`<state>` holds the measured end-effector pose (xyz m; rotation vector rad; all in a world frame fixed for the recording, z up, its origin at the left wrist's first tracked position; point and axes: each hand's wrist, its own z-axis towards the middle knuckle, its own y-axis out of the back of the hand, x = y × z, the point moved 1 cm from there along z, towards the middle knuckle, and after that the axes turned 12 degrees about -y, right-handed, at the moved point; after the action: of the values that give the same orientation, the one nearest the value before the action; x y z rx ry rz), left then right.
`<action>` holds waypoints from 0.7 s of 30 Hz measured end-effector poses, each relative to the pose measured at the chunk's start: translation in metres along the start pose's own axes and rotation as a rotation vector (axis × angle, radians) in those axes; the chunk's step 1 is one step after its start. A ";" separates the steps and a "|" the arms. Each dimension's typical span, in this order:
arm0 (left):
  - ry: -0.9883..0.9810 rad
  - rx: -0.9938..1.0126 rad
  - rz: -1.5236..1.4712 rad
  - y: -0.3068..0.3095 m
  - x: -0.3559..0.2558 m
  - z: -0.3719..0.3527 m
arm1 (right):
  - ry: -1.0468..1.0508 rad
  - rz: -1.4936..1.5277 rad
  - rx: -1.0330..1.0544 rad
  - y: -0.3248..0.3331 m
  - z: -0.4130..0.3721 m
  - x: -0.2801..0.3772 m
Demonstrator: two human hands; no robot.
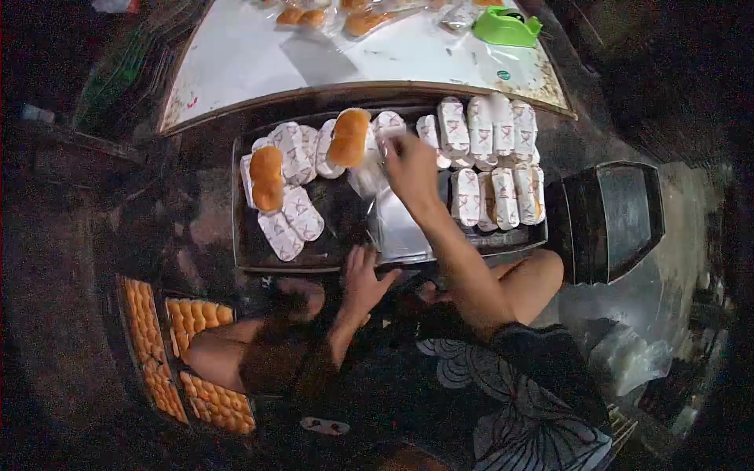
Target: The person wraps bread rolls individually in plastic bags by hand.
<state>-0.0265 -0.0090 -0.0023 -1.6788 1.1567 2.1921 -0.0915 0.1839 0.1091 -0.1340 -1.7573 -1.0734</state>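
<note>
My right hand (410, 169) is over the middle of a dark shallow tray (334, 268), its fingers curled together. What they pinch is hidden; blurred clear plastic (364, 179) lies just left of them. Close by, a golden bun (349, 138) rests on white printed paper strips. My left hand (366, 281) is at the tray's near edge with its fingers apart, holding nothing. Its fingertips are close to a stack of clear plastic bags (402, 226). Another bun (267, 179) lies on printed papers (290, 224) at the tray's left.
Several paper-wrapped pieces (503, 129) fill the tray's right side. Behind it, a white table (259, 59) carries bagged buns (365, 22) and a green tape dispenser (506, 27). A black crate (609, 224) stands right; trays of buns (208, 402) lie lower left.
</note>
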 end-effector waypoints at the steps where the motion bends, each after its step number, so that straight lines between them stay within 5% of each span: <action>1: -0.143 0.298 0.453 -0.015 0.033 -0.002 | 0.005 0.002 -0.013 -0.004 0.001 0.007; 2: -0.281 0.586 0.915 -0.019 0.053 -0.001 | 0.245 0.029 -0.073 -0.009 0.001 0.017; 3: -0.293 0.570 0.925 -0.011 0.055 0.007 | 0.493 0.055 -0.133 -0.012 0.002 0.024; 4: -0.254 0.667 0.838 -0.005 0.057 0.015 | 0.206 0.137 0.203 -0.014 -0.027 0.010; 5: -0.210 0.763 0.745 0.002 0.060 0.019 | 0.185 0.178 0.346 -0.024 -0.053 -0.021; 6: -0.212 0.745 0.751 0.017 0.054 0.023 | -0.010 0.153 0.627 -0.030 -0.082 -0.058; 8: -0.225 0.504 0.297 0.043 0.027 0.031 | -0.075 0.138 0.890 -0.032 -0.149 -0.106; 10: -0.080 0.503 0.182 0.035 0.006 0.029 | -0.210 0.023 0.521 -0.019 -0.173 -0.096; 12: 0.071 0.514 0.062 0.018 -0.002 0.023 | -0.313 0.074 0.428 -0.029 -0.166 -0.120; 14: 0.137 0.264 -0.314 0.010 -0.006 0.019 | -0.421 0.139 0.328 -0.033 -0.160 -0.125; 15: 0.418 0.366 -0.310 0.016 -0.027 0.026 | -0.332 0.007 0.264 -0.029 -0.161 -0.122; 18: 0.500 0.248 -0.707 0.009 -0.009 0.016 | -0.347 -0.037 0.223 0.000 -0.162 -0.093; 20: 0.552 0.294 -0.666 0.014 -0.006 0.016 | -0.418 0.058 0.234 0.003 -0.167 -0.091; 21: 0.533 0.154 -0.783 0.018 -0.005 0.017 | -0.184 0.058 0.174 0.000 -0.172 -0.093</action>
<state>-0.0470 -0.0093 0.0125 -2.2033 0.5473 1.1992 0.0727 0.0973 0.0476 -0.1796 -1.9919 -0.8840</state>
